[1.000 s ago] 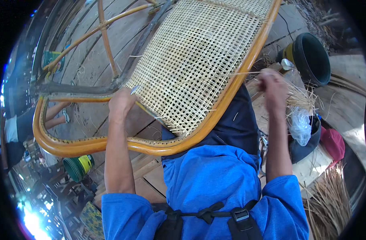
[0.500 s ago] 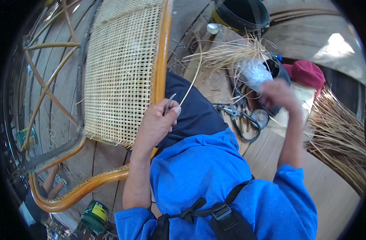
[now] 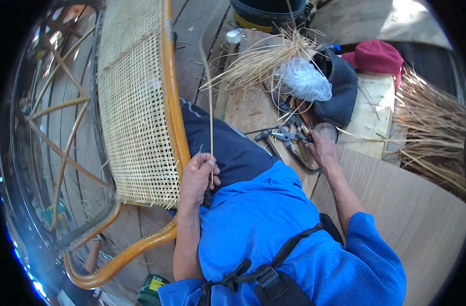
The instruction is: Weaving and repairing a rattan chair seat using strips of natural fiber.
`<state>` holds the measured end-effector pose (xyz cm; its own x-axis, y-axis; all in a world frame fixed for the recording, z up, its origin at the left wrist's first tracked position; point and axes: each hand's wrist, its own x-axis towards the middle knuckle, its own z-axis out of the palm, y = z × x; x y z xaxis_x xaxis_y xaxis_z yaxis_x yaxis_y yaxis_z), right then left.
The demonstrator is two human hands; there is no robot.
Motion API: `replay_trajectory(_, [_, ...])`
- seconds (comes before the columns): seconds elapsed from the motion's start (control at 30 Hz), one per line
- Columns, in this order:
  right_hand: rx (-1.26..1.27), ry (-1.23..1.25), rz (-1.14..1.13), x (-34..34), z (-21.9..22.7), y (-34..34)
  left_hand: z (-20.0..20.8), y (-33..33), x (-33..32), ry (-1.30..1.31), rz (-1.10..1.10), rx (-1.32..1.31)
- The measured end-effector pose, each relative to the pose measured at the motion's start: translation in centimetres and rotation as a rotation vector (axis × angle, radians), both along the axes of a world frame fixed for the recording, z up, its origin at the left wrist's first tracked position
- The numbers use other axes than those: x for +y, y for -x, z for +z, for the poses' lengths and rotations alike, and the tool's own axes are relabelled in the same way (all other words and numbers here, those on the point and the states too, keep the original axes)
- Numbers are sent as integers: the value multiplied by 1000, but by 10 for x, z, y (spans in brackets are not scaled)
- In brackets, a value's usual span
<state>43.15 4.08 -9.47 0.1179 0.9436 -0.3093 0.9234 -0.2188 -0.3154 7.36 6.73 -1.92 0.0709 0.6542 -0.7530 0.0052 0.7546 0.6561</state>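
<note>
My left hand (image 3: 195, 177) is closed beside the chair's wooden edge. It grips a long pale cane strand (image 3: 211, 109) that rises away from me. Also in that hand is a tool with a thin curved metal tip (image 3: 201, 148) and a dark handle (image 3: 207, 198) showing below. The chair's woven cane panel (image 3: 136, 117) lies just left of it, framed by a varnished rail (image 3: 174, 86). My right hand (image 3: 324, 148) is down among the hand tools, fingers bent beside pliers (image 3: 290, 136) and a round grey disc (image 3: 326, 130). What its fingertips grip is hidden.
A hammer (image 3: 264, 135) lies by the pliers. Beyond are a clear plastic bag (image 3: 305, 80), loose cane strands (image 3: 263, 61), a black pouch (image 3: 340, 86), a dark bucket (image 3: 268, 14) and a maroon cap (image 3: 378, 57). A cane bundle (image 3: 431, 127) lies right. Another person's arm (image 3: 92, 257) shows lower left.
My right hand has come down from beside the plastic bag to the tools. My left hand still holds the strand, which now stands straighter. The view has shifted, moving the chair leftward.
</note>
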Motion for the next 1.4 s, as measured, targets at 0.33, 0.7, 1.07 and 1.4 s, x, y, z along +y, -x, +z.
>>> replay_trajectory(0.33, [89, -276, -27, 16, -18, -40, 1, -5, 10, 39, -58, 82])
replay_trajectory(0.7, [270, -136, 14, -25, -8, 16, 2, -3, 7, 30, -45, 47])
replay_trajectory(1.07, [-108, -33, -513, -2, 23, -19, 3, -2, 0, -20, -21, -19])
replay_trajectory(1.4, [876, -139, -86, -3, 91, 101, 111, -34, -28, -441, -256, 185])
